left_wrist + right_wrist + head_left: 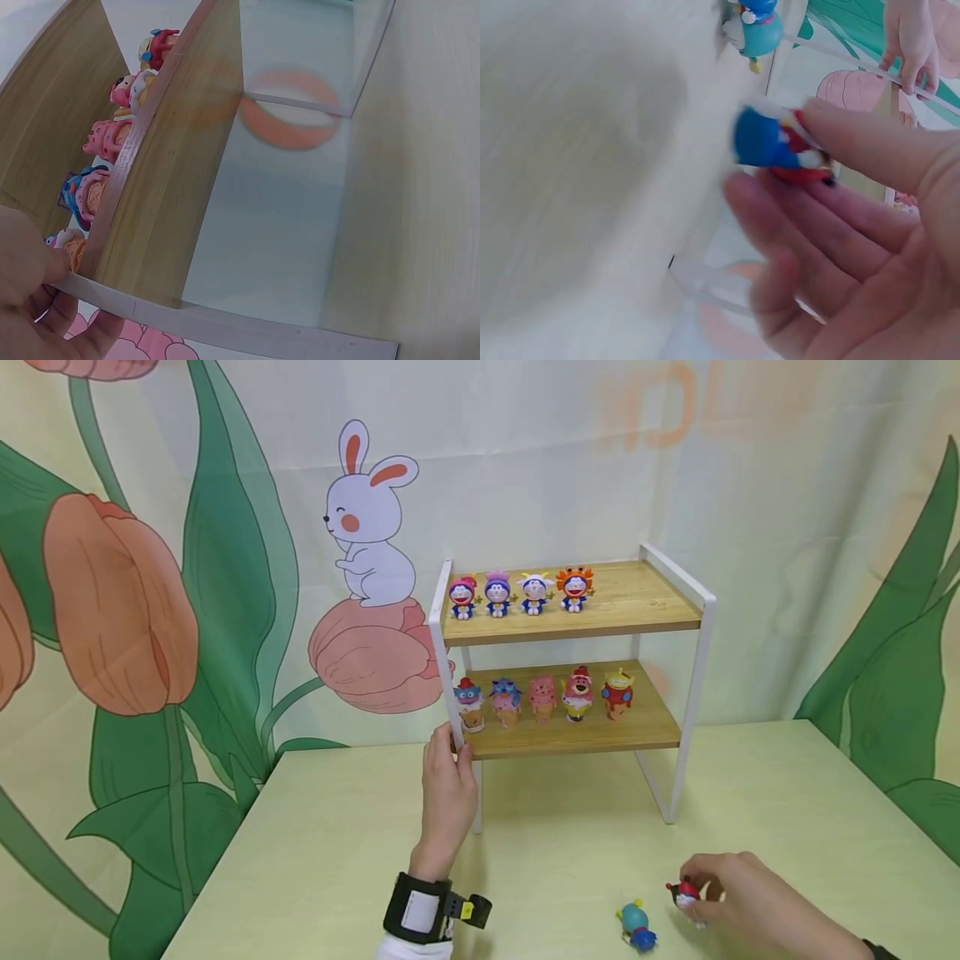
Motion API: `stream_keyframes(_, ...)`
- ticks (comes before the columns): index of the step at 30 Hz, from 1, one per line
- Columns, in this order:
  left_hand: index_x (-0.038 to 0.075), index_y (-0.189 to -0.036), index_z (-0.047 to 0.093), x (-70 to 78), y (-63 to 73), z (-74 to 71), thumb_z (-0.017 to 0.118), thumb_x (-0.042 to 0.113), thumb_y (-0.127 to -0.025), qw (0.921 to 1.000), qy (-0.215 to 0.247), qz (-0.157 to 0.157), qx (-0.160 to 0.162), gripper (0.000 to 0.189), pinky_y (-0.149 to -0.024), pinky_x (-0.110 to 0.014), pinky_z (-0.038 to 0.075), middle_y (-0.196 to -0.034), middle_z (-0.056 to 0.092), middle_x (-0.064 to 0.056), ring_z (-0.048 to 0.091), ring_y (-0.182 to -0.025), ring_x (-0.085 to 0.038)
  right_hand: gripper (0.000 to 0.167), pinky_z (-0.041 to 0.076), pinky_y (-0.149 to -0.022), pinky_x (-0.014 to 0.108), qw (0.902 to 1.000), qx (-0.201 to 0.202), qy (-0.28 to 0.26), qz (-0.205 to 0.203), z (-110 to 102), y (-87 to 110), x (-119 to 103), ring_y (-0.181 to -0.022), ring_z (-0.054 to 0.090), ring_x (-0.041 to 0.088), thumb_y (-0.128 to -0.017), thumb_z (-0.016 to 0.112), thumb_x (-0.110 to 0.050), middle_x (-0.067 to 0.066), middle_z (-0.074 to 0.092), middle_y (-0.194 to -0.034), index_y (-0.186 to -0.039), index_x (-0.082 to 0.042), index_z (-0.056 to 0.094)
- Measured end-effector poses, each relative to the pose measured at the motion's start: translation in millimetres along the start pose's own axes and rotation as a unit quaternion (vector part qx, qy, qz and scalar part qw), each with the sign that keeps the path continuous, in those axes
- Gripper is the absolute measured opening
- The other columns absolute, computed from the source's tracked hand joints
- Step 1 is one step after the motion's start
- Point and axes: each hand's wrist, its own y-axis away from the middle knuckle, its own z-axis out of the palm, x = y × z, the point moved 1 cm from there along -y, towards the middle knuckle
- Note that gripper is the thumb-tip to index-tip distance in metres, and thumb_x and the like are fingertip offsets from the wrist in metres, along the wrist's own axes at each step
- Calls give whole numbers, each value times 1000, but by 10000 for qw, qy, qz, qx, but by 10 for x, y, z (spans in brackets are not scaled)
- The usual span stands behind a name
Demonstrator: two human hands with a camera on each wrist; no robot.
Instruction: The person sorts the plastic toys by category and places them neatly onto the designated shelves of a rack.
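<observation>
My left hand (pixel 448 789) grips the left white metal leg of a two-tier shelf (pixel 570 628) at the height of its lower board. In the left wrist view the thumb lies inside the frame and the fingers curl beneath it. Low at the right of the head view, my right hand (pixel 742 893) pinches a small figurine (pixel 769 142) in red and blue between thumb and fingers. A second figurine (pixel 637 927), with a teal hood and blue body, lies on the table just left of that hand.
Several Doraemon-like figurines (pixel 535 594) stand in a row on the upper board, from its left end. Along the lower board stand several ice-cream-cone figurines (pixel 543 698). Behind the table (pixel 337 860) hangs a printed cloth (pixel 525 460) with tulips and a rabbit.
</observation>
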Motion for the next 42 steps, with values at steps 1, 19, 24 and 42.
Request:
stream_keyframes(1,-3,-130,45,0,1,4,50,-1,-100,10000,1,7,-3,31,-82,-39,49,-113,54,-17,52,-104,-27,18,46,-63,26,9998,122,49,-138,-19,-8,-13,-72,55,4,-85,77,-27,-16,62,-82,-97,-16,68)
stream_keyframes(19,-4,-130,44,25,-14,42,49,-1,-100,9999,-26,122,-19,31,-82,-39,49,-115,53,-17,51,-106,-27,27,40,-55,23,9700,2139,539,-1024,-480,-122,-346,-67,53,0,-80,81,-13,-15,67,-83,-104,-12,69)
stream_keyframes(24,-4,-131,44,26,1,28,50,-1,-100,9999,-58,112,-11,32,-83,-40,49,-115,53,-18,50,-107,-28,28,41,-55,23,9654,2275,547,-1151,-590,-149,-442,-67,53,2,-80,81,-13,-13,68,-83,-105,-11,68)
stream_keyframes(42,-5,-131,43,-12,12,19,50,-3,-99,9998,-71,184,83,33,-85,-41,50,-116,53,-18,51,-107,-28,28,37,-49,24,9391,2862,858,-1696,-1184,-271,-886,-58,46,7,-80,81,-11,-9,67,-78,-104,-10,68)
